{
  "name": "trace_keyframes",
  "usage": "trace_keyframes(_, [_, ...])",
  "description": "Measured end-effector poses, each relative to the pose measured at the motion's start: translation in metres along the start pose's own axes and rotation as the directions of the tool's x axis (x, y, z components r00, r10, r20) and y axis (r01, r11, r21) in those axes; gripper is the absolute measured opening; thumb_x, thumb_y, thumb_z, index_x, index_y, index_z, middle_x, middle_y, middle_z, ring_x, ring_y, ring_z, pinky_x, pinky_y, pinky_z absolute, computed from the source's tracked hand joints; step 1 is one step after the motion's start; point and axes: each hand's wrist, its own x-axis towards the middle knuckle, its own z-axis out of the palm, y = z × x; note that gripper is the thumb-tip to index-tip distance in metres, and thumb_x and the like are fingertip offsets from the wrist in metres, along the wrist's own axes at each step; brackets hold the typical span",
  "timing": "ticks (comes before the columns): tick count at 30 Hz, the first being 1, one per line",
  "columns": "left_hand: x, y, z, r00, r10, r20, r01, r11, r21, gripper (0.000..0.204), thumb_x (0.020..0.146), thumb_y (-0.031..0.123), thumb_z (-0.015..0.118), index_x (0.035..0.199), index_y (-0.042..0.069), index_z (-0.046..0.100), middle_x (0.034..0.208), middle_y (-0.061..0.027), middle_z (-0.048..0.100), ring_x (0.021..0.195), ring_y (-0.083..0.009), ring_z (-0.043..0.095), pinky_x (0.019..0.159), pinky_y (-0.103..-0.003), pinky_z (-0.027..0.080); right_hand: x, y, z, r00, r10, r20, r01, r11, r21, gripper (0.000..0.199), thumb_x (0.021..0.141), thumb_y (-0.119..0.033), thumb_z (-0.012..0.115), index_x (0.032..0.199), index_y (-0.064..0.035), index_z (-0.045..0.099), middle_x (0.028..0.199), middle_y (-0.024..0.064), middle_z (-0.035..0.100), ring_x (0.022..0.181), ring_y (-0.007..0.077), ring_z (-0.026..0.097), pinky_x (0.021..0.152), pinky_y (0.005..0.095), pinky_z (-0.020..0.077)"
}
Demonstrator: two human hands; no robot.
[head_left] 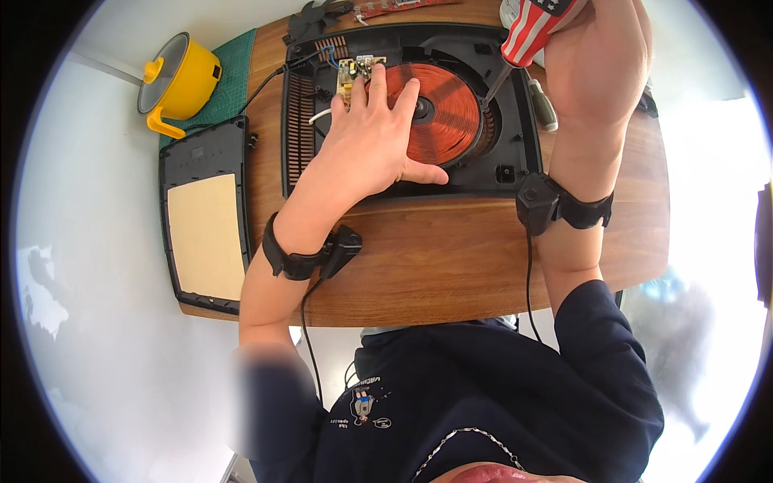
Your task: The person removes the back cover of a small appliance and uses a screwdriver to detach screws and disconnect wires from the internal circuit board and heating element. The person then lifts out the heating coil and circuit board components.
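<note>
An opened induction cooker base (513, 153), a black plastic shell, lies on the wooden table. Inside it sits a round copper coil (451, 121), with a small circuit board (349, 75) at its upper left. My left hand (374, 133) rests spread over the coil's left part and the board's edge, its thumb pointing right. My right hand (596, 64) is closed around a screwdriver (527, 34) with a red, white and blue handle. The screwdriver's shaft slants down to the coil's right edge, where its tip meets the coil's rim.
A yellow electric pot (181, 80) stands on a green cutting mat (233, 68) at the far left. Below it lies a black cover panel (165, 209) with a beige sheet. A second screwdriver (543, 105) lies right of the base. A black fan (318, 20) is behind it.
</note>
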Motion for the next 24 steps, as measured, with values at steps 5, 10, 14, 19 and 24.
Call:
trace_keyframes(5, [0.006, 0.011, -0.011, 1.000, -0.018, 0.002, 0.019, 0.998, -0.052, 0.125, 0.065, 0.080, 0.078, 0.159, 0.008, 0.035, 0.161, -0.0357, 0.024, 0.146, -0.0510, 0.034, 0.116, -0.061, 0.034, 0.005, -0.016, -0.010, 0.997, 0.075, -0.006, -0.074, 0.990, 0.120, 0.035, 0.101, -0.019, 0.051, 0.122, 0.0079, 0.061, 0.088, 0.0084, 0.066, 0.080, 0.0146, 0.063, 0.072, 0.0242, 0.0514])
trace_keyframes(10, [0.008, 0.014, -0.009, 0.999, -0.039, -0.018, 0.037, 0.994, -0.102, 0.122, 0.062, 0.072, 0.085, 0.158, 0.013, 0.038, 0.160, -0.0320, 0.027, 0.144, -0.0492, 0.038, 0.114, -0.059, 0.036, 0.008, -0.017, -0.017, 0.996, 0.084, -0.025, -0.081, 0.990, 0.119, 0.035, 0.102, -0.019, 0.051, 0.122, 0.0072, 0.061, 0.089, 0.0079, 0.066, 0.080, 0.0142, 0.063, 0.072, 0.0238, 0.0512])
trace_keyframes(14, [0.007, 0.013, -0.003, 0.993, -0.019, -0.120, 0.003, 0.991, -0.132, 0.119, 0.059, 0.063, 0.090, 0.157, 0.016, 0.041, 0.157, -0.0279, 0.032, 0.140, -0.0458, 0.042, 0.113, -0.055, 0.037, 0.009, -0.014, -0.020, 0.995, 0.088, -0.037, -0.083, 0.991, 0.100, 0.034, 0.102, -0.019, 0.050, 0.122, 0.0068, 0.061, 0.089, 0.0077, 0.066, 0.080, 0.0141, 0.063, 0.071, 0.0238, 0.0509])
trace_keyframes(19, [0.004, 0.011, 0.000, 0.981, -0.056, -0.186, 0.010, 0.970, -0.242, 0.119, 0.057, 0.051, 0.094, 0.157, 0.020, 0.039, 0.150, -0.0220, 0.035, 0.133, -0.0407, 0.045, 0.111, -0.052, 0.035, 0.007, -0.009, -0.016, 0.997, 0.043, -0.061, -0.040, 0.997, 0.059, 0.034, 0.102, -0.018, 0.049, 0.122, 0.0065, 0.061, 0.090, 0.0075, 0.065, 0.081, 0.0141, 0.062, 0.070, 0.0235, 0.0502])
trace_keyframes(24, [-0.002, 0.005, -0.007, 0.982, -0.105, -0.159, 0.046, 0.941, -0.336, 0.120, 0.056, 0.045, 0.096, 0.159, 0.026, 0.036, 0.143, -0.0177, 0.036, 0.128, -0.0378, 0.047, 0.111, -0.052, 0.033, 0.008, -0.009, -0.020, 0.999, 0.035, -0.025, -0.033, 0.997, 0.073, 0.034, 0.102, -0.019, 0.049, 0.121, 0.0064, 0.061, 0.090, 0.0073, 0.065, 0.081, 0.0141, 0.062, 0.069, 0.0234, 0.0499])
